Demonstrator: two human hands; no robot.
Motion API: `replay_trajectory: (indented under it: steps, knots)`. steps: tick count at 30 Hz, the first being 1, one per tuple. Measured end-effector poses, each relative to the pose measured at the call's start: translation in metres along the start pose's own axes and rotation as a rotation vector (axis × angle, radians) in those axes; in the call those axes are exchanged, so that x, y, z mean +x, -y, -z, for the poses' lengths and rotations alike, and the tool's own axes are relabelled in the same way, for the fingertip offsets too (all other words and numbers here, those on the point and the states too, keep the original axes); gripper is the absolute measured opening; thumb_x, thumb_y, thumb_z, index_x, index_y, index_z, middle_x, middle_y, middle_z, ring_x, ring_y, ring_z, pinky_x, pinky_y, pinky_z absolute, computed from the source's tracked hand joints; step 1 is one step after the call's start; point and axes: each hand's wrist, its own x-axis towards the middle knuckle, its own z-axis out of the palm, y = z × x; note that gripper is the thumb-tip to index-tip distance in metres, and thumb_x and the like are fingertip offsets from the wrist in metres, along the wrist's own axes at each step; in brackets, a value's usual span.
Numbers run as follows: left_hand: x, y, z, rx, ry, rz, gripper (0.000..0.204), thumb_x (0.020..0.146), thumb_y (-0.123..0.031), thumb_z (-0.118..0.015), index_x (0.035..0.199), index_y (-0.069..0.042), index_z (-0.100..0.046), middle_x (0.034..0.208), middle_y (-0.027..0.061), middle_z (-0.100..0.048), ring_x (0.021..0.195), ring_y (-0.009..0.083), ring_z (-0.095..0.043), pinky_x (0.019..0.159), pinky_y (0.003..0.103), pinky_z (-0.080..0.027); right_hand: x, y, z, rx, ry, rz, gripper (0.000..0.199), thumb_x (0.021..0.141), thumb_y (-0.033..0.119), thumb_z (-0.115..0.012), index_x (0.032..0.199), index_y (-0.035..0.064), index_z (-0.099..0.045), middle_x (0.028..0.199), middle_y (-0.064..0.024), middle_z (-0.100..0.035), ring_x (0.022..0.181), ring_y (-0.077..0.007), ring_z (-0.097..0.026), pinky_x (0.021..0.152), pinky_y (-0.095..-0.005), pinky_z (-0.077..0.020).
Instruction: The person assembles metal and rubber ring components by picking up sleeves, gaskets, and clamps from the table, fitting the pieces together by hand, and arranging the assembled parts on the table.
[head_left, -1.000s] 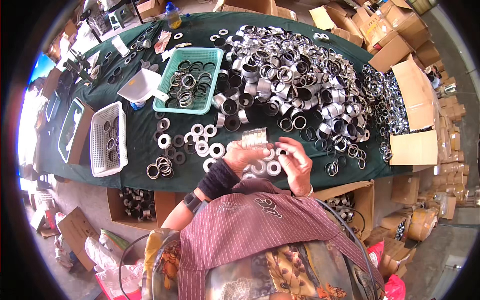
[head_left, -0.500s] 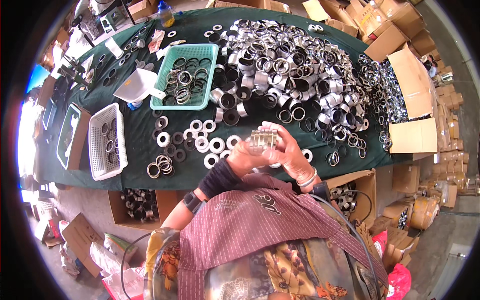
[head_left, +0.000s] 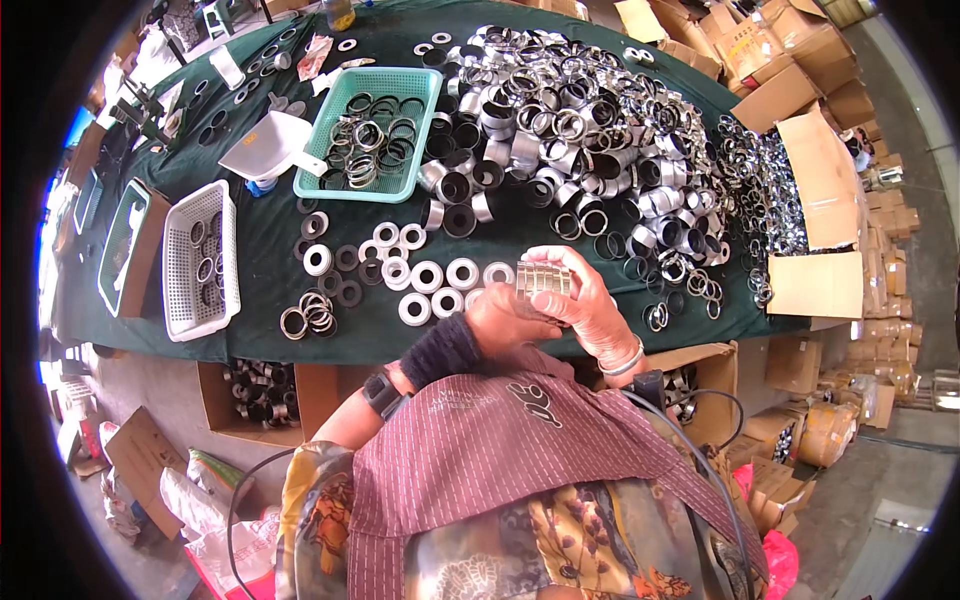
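A short stack of shiny metal rings [head_left: 543, 281] is held on its side between my two hands, above the table's near edge. My left hand [head_left: 502, 318] is closed around the left end, its fingers partly hidden. From the other side my right hand [head_left: 592, 308] grips the stack, thumb across the front and fingers behind. White-faced washers [head_left: 462, 272] lie on the green cloth just left of my hands. Beyond them spreads a large heap of metal rings and sleeves [head_left: 560, 130].
A mint-green basket [head_left: 428, 130] with rings, a white dustpan [head_left: 255, 150] and a white basket [head_left: 172, 260] with rings stand to the left. Loose rings [head_left: 310, 318] lie at the near left. An open carton [head_left: 815, 285] borders the heap at right. Below the table edge are cartons of parts [head_left: 225, 405].
The whole view has shifted a little, with the table further up and left. My hands have moved slightly right with the ring stack, which is turned a little; both still grip it.
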Motion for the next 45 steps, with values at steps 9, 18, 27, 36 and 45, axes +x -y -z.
replay_trajectory:
  steps: [9,18,27,36,45]
  knots:
    - [-0.001,-0.003,-0.005,0.088,-0.005,-0.165,0.034,0.07,-0.006,-0.077,0.102,-0.004,-0.065,0.094,0.0097,-0.068,0.088,0.0223,-0.065,0.078,0.033,-0.051,-0.001,0.001,0.002,-0.053,0.023,-0.122,0.063,0.068,0.018,-0.083,0.122,0.0031,-0.053,0.112,-0.0032,-0.057,0.102,-0.0115,-0.054,0.093,-0.0259,-0.0426]
    - [-0.01,-0.026,0.001,-0.215,0.091,0.037,0.044,0.08,0.005,-0.068,0.121,-0.003,-0.057,0.116,0.0044,-0.063,0.107,0.0139,-0.058,0.093,0.031,-0.046,-0.005,-0.004,-0.001,-0.557,0.013,0.204,0.076,0.065,0.012,-0.083,0.129,0.0019,-0.044,0.111,-0.0074,-0.058,0.101,-0.014,-0.057,0.089,-0.0281,-0.0461]
    - [-0.017,-0.039,0.013,-0.718,0.144,0.33,0.036,0.082,0.004,-0.057,0.118,0.0,-0.059,0.108,0.0119,-0.066,0.081,0.0164,-0.066,0.063,0.025,-0.056,-0.01,-0.012,0.006,-1.098,0.063,0.67,0.088,0.058,0.008,-0.081,0.137,0.0053,-0.041,0.12,-0.0166,-0.053,0.111,-0.0339,-0.051,0.095,-0.0409,-0.0429]
    - [-0.007,-0.034,-0.005,-0.562,-0.056,0.177,0.025,0.08,-0.005,-0.073,0.104,-0.003,-0.068,0.092,0.0049,-0.071,0.073,0.0097,-0.066,0.062,0.022,-0.053,-0.014,-0.017,0.01,-1.136,0.006,0.722,0.105,0.055,0.012,-0.083,0.143,0.0028,-0.027,0.136,-0.0195,-0.041,0.125,-0.0392,-0.041,0.104,-0.0444,-0.0355]
    - [-0.008,-0.018,-0.003,-0.337,-0.059,0.15,0.024,0.081,0.0,-0.07,0.104,-0.002,-0.068,0.094,0.0032,-0.07,0.084,0.0078,-0.064,0.075,0.025,-0.052,-0.026,-0.015,0.013,-0.067,0.008,0.128,0.095,0.074,0.017,-0.081,0.146,0.0038,-0.021,0.14,-0.0164,-0.037,0.124,-0.0229,-0.046,0.101,-0.0351,-0.0414]
